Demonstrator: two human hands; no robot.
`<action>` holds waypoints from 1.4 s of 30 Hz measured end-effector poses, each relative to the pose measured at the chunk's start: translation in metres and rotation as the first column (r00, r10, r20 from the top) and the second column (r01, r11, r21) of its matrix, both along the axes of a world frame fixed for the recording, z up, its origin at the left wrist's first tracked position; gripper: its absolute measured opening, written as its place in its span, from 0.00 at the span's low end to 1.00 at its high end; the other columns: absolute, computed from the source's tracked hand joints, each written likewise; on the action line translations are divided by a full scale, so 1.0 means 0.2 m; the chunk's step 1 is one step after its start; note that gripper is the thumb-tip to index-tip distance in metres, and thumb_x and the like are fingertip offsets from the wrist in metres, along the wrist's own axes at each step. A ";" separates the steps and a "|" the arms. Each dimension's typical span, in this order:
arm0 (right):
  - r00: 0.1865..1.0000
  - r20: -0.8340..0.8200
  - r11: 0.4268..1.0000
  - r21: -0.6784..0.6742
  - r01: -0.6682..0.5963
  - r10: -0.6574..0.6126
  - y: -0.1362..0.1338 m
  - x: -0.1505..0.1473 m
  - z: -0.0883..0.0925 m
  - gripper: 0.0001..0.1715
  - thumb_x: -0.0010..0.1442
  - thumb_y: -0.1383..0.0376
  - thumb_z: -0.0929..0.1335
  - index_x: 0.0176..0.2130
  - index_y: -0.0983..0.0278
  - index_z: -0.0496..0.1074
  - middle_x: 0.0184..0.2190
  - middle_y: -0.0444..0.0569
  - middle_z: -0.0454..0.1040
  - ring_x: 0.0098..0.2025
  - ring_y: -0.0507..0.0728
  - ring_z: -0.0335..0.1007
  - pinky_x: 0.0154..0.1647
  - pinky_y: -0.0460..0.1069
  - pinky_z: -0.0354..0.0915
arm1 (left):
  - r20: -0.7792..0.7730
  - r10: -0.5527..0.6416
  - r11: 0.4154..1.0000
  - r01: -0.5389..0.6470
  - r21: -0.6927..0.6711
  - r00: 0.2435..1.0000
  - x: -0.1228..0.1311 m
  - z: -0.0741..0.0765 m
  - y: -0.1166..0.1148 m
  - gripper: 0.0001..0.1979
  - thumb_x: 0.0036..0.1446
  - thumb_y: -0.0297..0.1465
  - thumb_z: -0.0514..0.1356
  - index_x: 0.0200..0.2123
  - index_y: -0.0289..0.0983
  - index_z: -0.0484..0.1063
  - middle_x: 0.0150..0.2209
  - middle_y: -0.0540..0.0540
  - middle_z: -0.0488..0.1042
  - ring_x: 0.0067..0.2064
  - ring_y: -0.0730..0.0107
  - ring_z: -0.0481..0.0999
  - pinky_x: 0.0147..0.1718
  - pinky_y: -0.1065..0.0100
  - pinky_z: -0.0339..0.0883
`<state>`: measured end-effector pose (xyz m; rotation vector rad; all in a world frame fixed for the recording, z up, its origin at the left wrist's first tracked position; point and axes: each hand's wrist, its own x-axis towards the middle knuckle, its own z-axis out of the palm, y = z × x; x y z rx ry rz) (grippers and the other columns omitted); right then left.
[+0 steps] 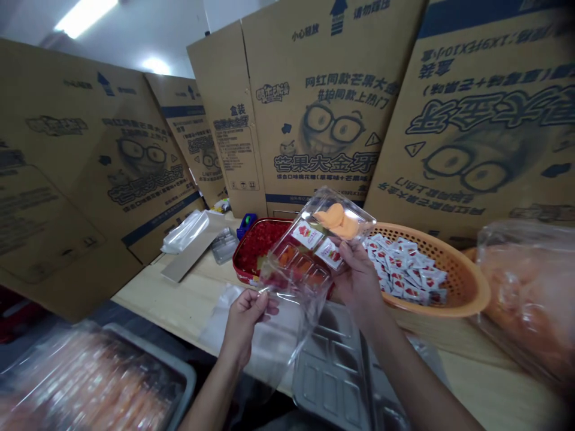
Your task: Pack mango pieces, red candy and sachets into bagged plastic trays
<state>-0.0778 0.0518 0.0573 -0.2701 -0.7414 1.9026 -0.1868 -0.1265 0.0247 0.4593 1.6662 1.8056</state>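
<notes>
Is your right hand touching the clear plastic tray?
Touching: the head view shows the right hand gripping the lower edge of the clear plastic tray, holding it up.

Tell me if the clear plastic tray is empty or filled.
Filled: orange pieces and small sachets show through the clear tray in the right hand.

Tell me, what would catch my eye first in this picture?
Large flattened cardboard cartons printed with a bespectacled cartoon face lean along the back of the wooden table. At the centre, the right hand holds up a clear plastic tray of orange pieces, while the left hand grips a clear plastic bag. To the right, an orange basket brims with small red-and-white sachets.
</notes>
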 end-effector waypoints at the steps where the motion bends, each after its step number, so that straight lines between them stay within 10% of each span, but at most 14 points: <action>1: 1.000 0.020 1.000 0.014 -0.020 0.020 0.01 0.01 -0.01 0.11 0.45 0.68 0.73 0.32 0.63 0.71 0.29 0.41 0.76 0.28 0.48 0.70 0.31 0.44 0.68 | 0.016 -0.016 1.000 0.016 0.002 1.000 0.00 0.00 0.00 0.17 0.44 0.43 0.63 0.25 0.35 0.66 0.28 0.45 0.77 0.28 0.71 0.75 0.27 0.73 0.62; 22: 0.873 0.356 0.921 0.072 -0.382 0.334 -0.13 0.04 0.01 0.20 0.41 0.68 0.74 0.37 0.63 0.71 0.34 0.46 0.76 0.35 0.54 0.73 0.33 0.47 0.69 | 0.199 -0.258 0.952 0.214 0.217 0.945 -0.03 0.05 0.02 0.13 0.44 0.34 0.66 0.32 0.34 0.70 0.24 0.51 0.72 0.20 0.78 0.68 0.22 0.73 0.61; 28: 0.877 0.441 0.940 0.178 -0.292 0.189 -0.07 0.02 0.04 0.34 0.45 0.62 0.73 0.52 0.52 0.64 0.44 0.45 0.72 0.41 0.56 0.72 0.36 0.51 0.70 | 0.254 -0.188 0.957 0.118 0.265 0.949 -0.02 0.03 0.02 0.15 0.41 0.30 0.68 0.34 0.34 0.72 0.31 0.48 0.75 0.29 0.74 0.73 0.31 0.70 0.66; 34: 0.706 0.688 0.742 0.385 -0.548 0.165 -0.12 0.00 0.02 0.19 0.47 0.55 0.72 0.39 0.60 0.73 0.43 0.50 0.72 0.45 0.58 0.68 0.43 0.52 0.67 | 0.325 -0.179 0.945 0.070 0.320 0.929 -0.02 -0.01 0.01 0.21 0.40 0.31 0.68 0.41 0.34 0.72 0.34 0.45 0.76 0.31 0.70 0.75 0.35 0.66 0.66; 42: 0.729 0.674 0.411 0.702 -0.582 -0.118 -0.23 -0.02 0.11 0.15 0.55 0.56 0.67 0.26 0.63 0.75 0.32 0.49 0.72 0.35 0.54 0.69 0.37 0.49 0.66 | 0.210 -0.197 0.935 0.119 0.334 0.958 0.00 0.09 -0.09 0.16 0.43 0.33 0.67 0.37 0.34 0.74 0.34 0.45 0.76 0.33 0.72 0.74 0.37 0.70 0.64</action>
